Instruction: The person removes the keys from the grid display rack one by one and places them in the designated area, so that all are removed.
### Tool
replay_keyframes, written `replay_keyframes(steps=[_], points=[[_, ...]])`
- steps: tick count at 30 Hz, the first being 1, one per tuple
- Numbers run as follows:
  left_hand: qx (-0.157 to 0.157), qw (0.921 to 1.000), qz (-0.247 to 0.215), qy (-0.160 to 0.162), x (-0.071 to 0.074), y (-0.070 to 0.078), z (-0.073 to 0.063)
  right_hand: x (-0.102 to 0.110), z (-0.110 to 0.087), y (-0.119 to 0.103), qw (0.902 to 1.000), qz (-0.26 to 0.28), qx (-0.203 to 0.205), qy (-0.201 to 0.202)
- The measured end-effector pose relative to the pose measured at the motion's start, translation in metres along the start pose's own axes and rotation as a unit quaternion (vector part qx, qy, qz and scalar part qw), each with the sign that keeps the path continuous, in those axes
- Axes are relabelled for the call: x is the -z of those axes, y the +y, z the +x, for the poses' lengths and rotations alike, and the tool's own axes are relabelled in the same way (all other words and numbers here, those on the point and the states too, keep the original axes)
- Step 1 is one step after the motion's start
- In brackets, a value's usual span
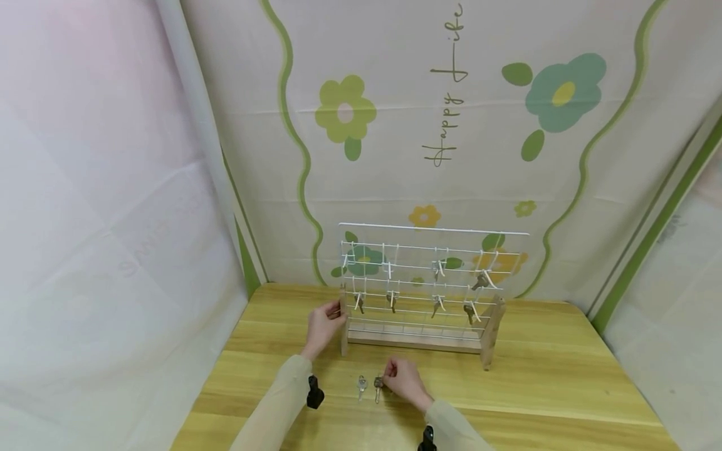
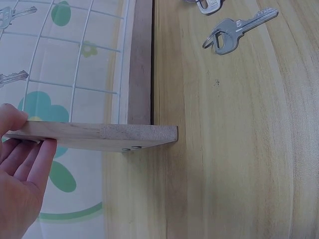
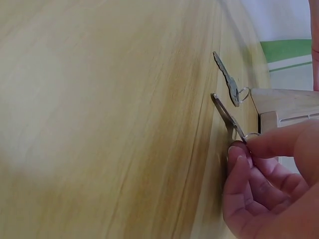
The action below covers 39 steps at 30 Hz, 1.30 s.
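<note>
My left hand (image 1: 324, 326) grips the upright wooden left post (image 2: 94, 130) of a white wire key rack, thumb on one face and fingers on the other. In front of the rack, my right hand (image 1: 407, 381) pinches a key (image 3: 227, 115) by its ring end between thumb and fingertips. That key's blade slants close over the tabletop in the right wrist view. Beside it a second silver key (image 2: 241, 31) with a small split ring lies on the wood. Several keys (image 1: 393, 301) hang from white hooks on the rack's grid.
The rack's wooden base bar (image 1: 414, 340) runs between the left post and a right post (image 1: 492, 332). White hooks (image 1: 489, 279) jut forward from the grid. Behind the wooden table (image 1: 564, 369) hangs a flower-printed cloth (image 1: 389, 169), with white cloth at both sides.
</note>
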State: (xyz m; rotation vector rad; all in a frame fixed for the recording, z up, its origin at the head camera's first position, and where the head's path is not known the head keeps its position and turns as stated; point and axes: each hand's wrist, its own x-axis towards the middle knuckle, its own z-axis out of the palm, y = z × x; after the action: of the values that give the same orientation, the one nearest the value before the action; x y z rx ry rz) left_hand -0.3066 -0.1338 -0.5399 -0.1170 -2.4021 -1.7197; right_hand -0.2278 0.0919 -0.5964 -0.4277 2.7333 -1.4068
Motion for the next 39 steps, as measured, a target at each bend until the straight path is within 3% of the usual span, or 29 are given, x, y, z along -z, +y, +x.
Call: replay_keyframes(steps=[13, 32, 39], points=[[-0.003, 1.0, -0.006, 0.0, 0.0, 0.004, 0.001, 0.004, 0.0, -0.001, 0.9995, -0.021, -0.001, -0.023], [0.001, 1.0, -0.001, -0.005, 0.001, 0.003, -0.002, 0.005, -0.002, -0.005, 0.9965, -0.066, 0.044, -0.027], [0.005, 1.0, 0.002, 0.003, 0.002, 0.001, 0.0, 0.013, -0.003, -0.009, 0.9985, -0.033, 0.016, -0.04]])
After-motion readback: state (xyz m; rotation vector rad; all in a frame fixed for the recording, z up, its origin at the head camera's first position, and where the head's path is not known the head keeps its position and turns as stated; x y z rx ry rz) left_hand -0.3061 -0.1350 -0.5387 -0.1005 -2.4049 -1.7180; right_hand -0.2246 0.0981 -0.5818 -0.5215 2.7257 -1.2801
